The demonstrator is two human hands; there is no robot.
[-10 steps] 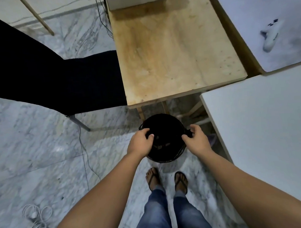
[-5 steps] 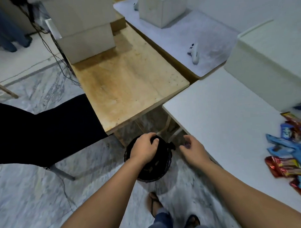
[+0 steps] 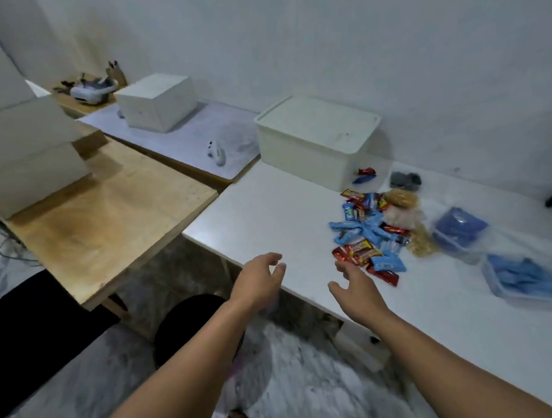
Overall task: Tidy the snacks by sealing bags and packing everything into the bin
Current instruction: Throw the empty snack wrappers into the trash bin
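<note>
Snack pile (image 3: pixel 371 233) on white table (image 3: pixel 268 209), just beyond right hand (image 3: pixel 357 289) fingers (image 3: pixel 341 266).

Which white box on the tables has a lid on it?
The cream bin on the white table, beside the snack pile. Its top has a raised lid rim; the other white box is plain.

two hands (image 3: pixel 260 279), one lidded bin (image 3: pixel 313 142), two clear containers (image 3: pixel 460 233), one white box (image 3: pixel 158 102)
</note>
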